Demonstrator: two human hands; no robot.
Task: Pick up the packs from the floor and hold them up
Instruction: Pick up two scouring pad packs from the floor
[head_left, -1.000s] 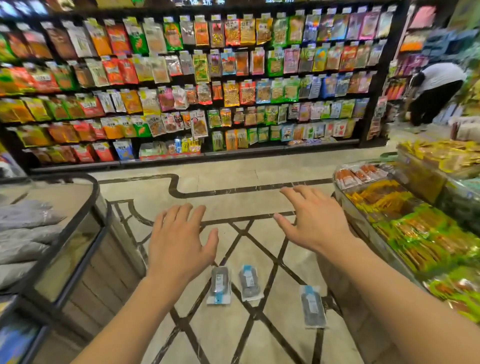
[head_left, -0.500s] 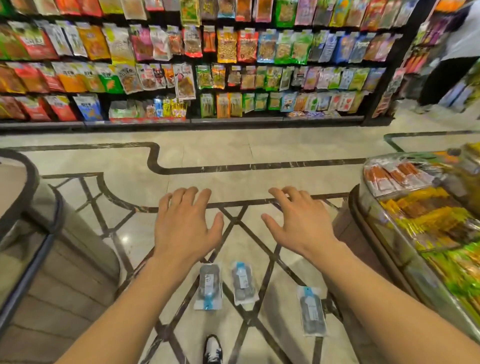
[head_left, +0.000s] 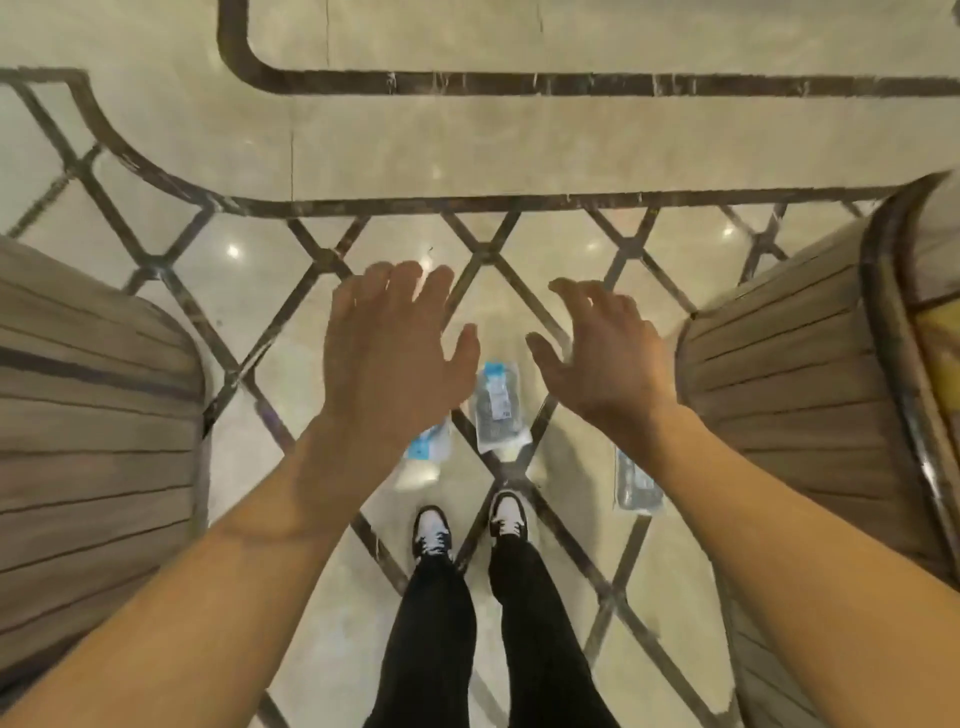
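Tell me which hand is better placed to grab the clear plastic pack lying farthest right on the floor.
Right, most likely. The right hand is open and empty on that side, and its forearm passes directly over the clear plastic pack. The left hand, also open, hangs over the other two packs and would have to cross over.

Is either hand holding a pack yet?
No, the left hand and right hand are both open and empty above the floor, where the packs lie.
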